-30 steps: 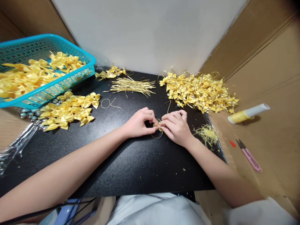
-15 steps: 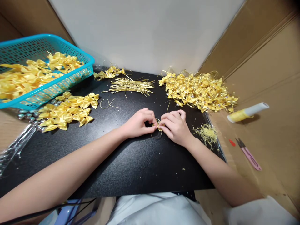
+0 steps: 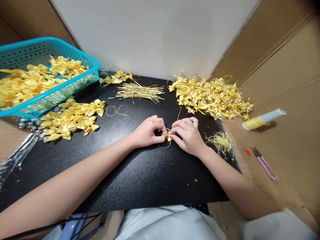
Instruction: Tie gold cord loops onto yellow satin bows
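Note:
My left hand (image 3: 152,132) and my right hand (image 3: 186,135) meet over the black table, fingertips pinched close together. Between them is a small yellow ribbon bow (image 3: 169,137), mostly covered by the fingers. A thin gold cord (image 3: 165,148) loops below the fingertips, and one cord end sticks up beyond my right hand. Both hands are closed on this small piece; which fingers grip ribbon and which grip cord is hard to make out.
Yellow bows fill a turquoise basket (image 3: 96,66) at left; more bows (image 3: 72,118) lie before it near silvery beads (image 3: 30,125). Gold cords (image 3: 140,91) lie at the back, finished bows (image 3: 212,96) at back right. Right: thread scraps (image 3: 221,142), a thread tube (image 3: 263,119), pink snips (image 3: 266,166).
The fingers have shifted very slightly on the bow, and a bit more yellow ribbon shows between them. The cord loop below has moved a little to the left.

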A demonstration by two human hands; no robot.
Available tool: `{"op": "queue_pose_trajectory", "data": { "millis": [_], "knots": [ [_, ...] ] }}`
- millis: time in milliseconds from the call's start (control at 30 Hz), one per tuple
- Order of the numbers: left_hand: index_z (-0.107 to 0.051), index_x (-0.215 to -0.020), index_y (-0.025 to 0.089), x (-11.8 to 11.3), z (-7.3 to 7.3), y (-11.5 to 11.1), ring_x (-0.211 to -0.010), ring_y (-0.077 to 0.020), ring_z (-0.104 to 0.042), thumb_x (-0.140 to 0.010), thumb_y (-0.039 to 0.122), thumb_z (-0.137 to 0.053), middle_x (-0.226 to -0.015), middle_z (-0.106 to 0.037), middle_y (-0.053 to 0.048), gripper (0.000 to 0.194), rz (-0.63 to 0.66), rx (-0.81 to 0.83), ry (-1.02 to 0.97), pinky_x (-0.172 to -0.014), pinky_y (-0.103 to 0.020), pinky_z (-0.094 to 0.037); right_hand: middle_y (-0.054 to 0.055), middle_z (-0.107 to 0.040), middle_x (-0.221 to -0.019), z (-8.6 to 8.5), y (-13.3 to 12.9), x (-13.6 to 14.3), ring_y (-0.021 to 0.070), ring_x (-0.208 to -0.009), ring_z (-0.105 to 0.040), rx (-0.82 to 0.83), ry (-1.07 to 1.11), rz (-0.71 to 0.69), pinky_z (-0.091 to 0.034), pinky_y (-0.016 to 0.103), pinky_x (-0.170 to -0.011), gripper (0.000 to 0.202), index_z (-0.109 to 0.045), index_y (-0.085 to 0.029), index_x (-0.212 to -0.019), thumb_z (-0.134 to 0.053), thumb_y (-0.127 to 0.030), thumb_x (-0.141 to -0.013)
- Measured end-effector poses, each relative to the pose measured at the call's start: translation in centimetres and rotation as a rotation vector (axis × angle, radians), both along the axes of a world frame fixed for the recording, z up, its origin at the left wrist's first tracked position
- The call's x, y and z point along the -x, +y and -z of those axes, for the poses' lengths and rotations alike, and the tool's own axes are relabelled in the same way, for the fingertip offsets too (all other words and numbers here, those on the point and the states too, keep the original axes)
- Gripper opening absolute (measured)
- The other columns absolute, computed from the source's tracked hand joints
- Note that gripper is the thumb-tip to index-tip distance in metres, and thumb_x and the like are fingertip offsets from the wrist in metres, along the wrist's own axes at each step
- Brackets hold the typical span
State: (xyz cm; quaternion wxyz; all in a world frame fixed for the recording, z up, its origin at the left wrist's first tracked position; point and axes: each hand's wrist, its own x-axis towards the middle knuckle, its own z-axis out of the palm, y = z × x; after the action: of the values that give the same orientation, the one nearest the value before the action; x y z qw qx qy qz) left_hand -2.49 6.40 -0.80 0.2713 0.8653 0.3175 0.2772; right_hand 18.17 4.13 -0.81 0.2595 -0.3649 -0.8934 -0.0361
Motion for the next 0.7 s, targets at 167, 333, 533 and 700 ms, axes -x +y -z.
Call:
{"op": "queue_pose_trajectory", "data": {
  "millis": [167, 333, 533, 700],
  "knots": [
    [-0.067, -0.069, 0.017, -0.01, 0.08, 0.01, -0.069, -0.0138, -0.050, -0.075, 0.017, -0.064, -0.070, -0.062, 0.001, 0.007, 0.004, -0.010, 0.005, -0.073, -0.028, -0.038, 0.002, -0.068, -0.093, -0.02, -0.13, 0.07, 0.0193, -0.091, -0.052, 0.102, 0.032, 0.022, -0.025, 0.038, -0.091, 0.014, -0.064, -0.022, -0.080, -0.057, -0.028, -0.092],
    [-0.065, -0.068, 0.018, -0.04, 0.05, -0.06, -0.067, -0.0136, -0.049, -0.076, 0.019, -0.063, -0.071, -0.062, 0.001, 0.008, 0.005, -0.010, 0.016, -0.073, -0.029, -0.038, 0.002, -0.067, -0.093, -0.09, -0.18, 0.26, 0.0193, -0.091, -0.051, 0.169, 0.101, 0.031, -0.027, 0.037, -0.089, 0.013, -0.063, -0.022, -0.080, -0.058, -0.028, -0.091],
    [-0.065, -0.074, 0.018, 0.02, -0.18, -0.25, -0.071, -0.0150, -0.051, -0.077, 0.023, -0.061, -0.073, -0.063, 0.000, 0.006, -0.016, -0.026, -0.038, -0.073, -0.030, -0.040, 0.001, -0.067, -0.093, -0.08, -0.22, 0.32, 0.0195, -0.092, -0.050, 0.222, 0.095, 0.054, -0.028, 0.037, -0.087, 0.011, -0.063, -0.023, -0.080, -0.061, -0.029, -0.089],
    [-0.069, -0.078, 0.018, 0.15, -0.22, -0.27, -0.068, -0.0148, -0.050, -0.080, 0.025, -0.062, -0.070, -0.061, -0.001, 0.010, -0.023, -0.094, -0.066, -0.070, -0.030, -0.039, 0.001, -0.067, -0.093, -0.02, -0.16, 0.29, 0.0195, -0.092, -0.051, 0.239, 0.135, 0.031, -0.028, 0.037, -0.088, 0.012, -0.063, -0.023, -0.080, -0.060, -0.029, -0.090]
  ]
}}
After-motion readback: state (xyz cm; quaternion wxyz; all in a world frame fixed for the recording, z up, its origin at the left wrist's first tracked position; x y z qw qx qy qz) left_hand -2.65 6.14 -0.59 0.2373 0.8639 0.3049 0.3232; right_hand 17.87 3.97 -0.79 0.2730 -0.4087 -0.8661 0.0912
